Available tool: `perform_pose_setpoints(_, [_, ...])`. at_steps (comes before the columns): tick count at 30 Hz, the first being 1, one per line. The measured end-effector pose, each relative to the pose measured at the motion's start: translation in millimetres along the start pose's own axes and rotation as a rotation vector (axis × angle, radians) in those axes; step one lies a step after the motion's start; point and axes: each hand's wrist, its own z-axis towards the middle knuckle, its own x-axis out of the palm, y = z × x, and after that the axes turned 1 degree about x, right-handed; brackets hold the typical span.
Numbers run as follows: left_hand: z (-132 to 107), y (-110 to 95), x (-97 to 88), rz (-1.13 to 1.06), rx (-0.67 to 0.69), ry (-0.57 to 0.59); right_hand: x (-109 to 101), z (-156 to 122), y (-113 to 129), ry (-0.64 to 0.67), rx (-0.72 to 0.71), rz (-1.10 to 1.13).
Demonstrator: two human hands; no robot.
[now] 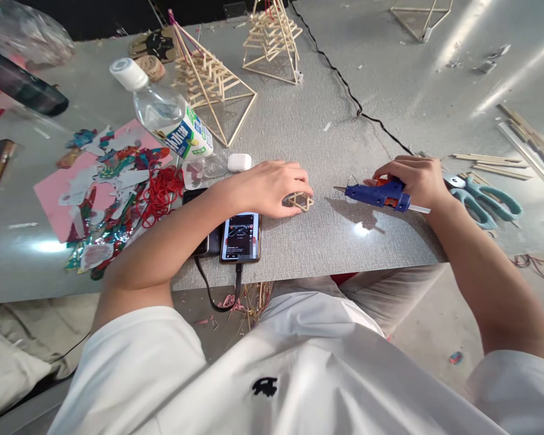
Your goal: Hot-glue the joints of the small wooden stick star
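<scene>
Between the fingers of my left hand [272,186] is a small wooden stick frame [304,202], partly hidden by the fingers. My right hand [416,176] is wrapped round a blue glue gun [376,194] with an orange trigger. A white glue stick [419,209] pokes out of its rear, and its nozzle points left towards the frame, a short gap away. Under my left wrist lies a lit phone [241,238] with a cable plugged in. Teal-handled scissors [485,199] rest just right of my right hand.
Two stick pyramids [213,81] [272,45] stand at the back, near a plastic bottle [172,115]. Red string [161,193] and plastic scraps [104,187] cover the left side. A black cord [340,75] crosses the table [308,248]. Loose sticks [494,164] lie right.
</scene>
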Motion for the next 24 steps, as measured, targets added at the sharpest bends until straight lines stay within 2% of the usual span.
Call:
perform_pose_setpoints(13, [0.4, -0.1, -1.9, -0.052, 0.033, 0.011, -0.3, -1.3, -4.9, 0.055, 0.022, 0.002])
perform_pose_setpoints(24, [-0.1, 0.7, -1.8, -0.065, 0.028, 0.013, 0.7, 0.9, -0.3, -0.019, -0.041, -0.013])
